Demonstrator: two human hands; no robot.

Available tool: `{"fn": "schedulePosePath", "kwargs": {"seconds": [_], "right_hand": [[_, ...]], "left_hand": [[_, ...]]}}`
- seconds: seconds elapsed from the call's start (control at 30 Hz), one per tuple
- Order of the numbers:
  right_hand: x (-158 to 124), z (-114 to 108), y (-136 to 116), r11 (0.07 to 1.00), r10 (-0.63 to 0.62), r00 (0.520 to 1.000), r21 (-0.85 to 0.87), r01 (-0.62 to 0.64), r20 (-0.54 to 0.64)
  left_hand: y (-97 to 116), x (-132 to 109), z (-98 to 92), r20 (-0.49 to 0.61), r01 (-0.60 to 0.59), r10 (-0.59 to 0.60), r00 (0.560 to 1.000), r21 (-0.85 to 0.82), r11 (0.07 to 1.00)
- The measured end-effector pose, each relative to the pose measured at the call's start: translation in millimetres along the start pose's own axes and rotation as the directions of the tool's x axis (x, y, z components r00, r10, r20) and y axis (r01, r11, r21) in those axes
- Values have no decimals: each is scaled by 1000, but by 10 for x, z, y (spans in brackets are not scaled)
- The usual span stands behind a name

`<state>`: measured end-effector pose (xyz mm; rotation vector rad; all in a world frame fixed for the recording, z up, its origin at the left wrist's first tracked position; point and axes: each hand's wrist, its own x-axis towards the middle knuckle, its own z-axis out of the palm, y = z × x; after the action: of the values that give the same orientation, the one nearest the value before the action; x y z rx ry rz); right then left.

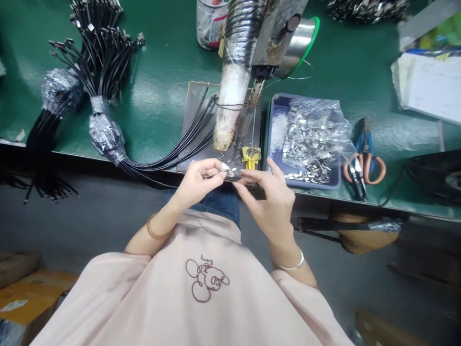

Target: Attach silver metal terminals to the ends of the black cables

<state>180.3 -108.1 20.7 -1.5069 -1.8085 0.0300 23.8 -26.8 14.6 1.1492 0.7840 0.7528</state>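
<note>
My left hand [201, 181] is closed in a pinch, with a small silvery metal connector [233, 169] showing at its fingertips. Close beside it, my right hand [271, 196] has its thumb and fingers drawn together near the connector. What lies between those right fingertips is too small to make out. Both hands are at the table's front edge, below a dark work board [194, 103]. A bundle of black cables [154, 166] runs from the left onto this board. Just above the fingers stands a yellow holder [251, 156], under the tip of a soldering fixture [256, 91].
A wrapped tube [230, 91] hangs over the board. Right of it sits a blue tray [273, 103] of metal shells, then pliers [365, 139] and orange-handled scissors [374, 170]. A solder spool [300, 45], a can [211, 24] and cable bundles [104, 62] stand farther back.
</note>
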Motion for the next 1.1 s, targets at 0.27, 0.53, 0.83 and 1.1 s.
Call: {"fn": "schedulePosePath", "kwargs": {"seconds": [0.27,0.53,0.83,1.1], "right_hand": [[61,46,13,992,73,991,109,-61,-112],[65,229,65,995,-97,981,-5,97,-166],[131,230,84,997,-81,984,-24,79,-160],[167,204,41,998,-65,983,-3,66,-169]], "left_hand": [[-37,26,-27,29,1,-1,1000,8,1000],[-65,70,0,-100,-70,76,992,64,995],[-43,97,21,-151,-90,106,983,108,990],[38,89,25,-147,-95,120,982,165,982]]}}
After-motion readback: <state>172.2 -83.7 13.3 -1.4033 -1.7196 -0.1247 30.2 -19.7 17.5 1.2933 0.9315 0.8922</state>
